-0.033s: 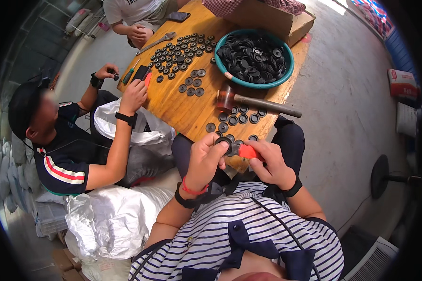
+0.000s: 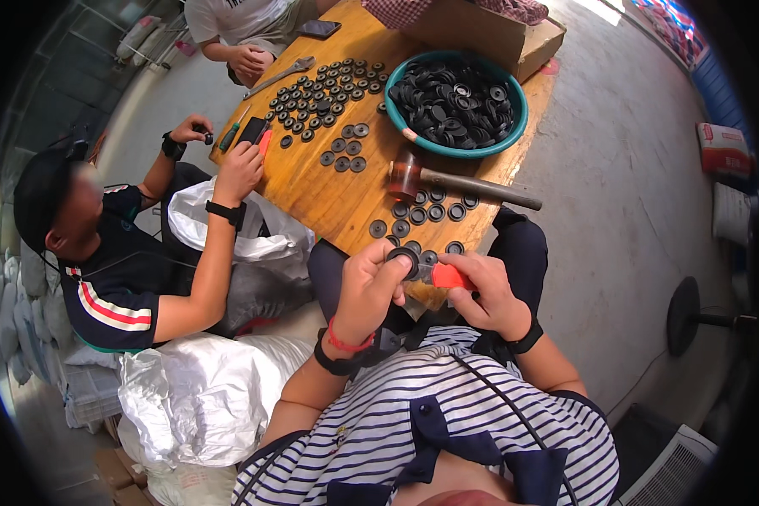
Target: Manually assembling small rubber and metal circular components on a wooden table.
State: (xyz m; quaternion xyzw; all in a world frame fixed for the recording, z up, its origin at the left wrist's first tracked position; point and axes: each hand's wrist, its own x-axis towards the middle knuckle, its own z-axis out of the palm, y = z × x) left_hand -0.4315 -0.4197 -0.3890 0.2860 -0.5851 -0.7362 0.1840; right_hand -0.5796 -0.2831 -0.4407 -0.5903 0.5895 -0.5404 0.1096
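Above the table's near edge, my left hand point(image 2: 367, 282) pinches a round black rubber-like ring point(image 2: 403, 263) between thumb and fingers. My right hand point(image 2: 491, 299) is closed on a red-handled flat tool point(image 2: 449, 277); its thin greyish blade points left and reaches the ring. Whether the blade touches the ring or just overlaps it in view, I cannot tell. Several similar black discs point(image 2: 418, 216) lie on the wooden table point(image 2: 299, 190) just beyond my hands. Beside them rests a mallet point(image 2: 406, 174) with a reddish-brown head, its dark handle pointing right.
A teal basin point(image 2: 457, 153) heaped with black discs stands at the far right, by a cardboard box point(image 2: 541, 49). More discs point(image 2: 319, 94), a wrench point(image 2: 280, 76) and a phone point(image 2: 320, 29) lie farther off. A co-worker point(image 2: 118, 261) sits at left near white sacks point(image 2: 202, 396); another person point(image 2: 249, 38) sits beyond.
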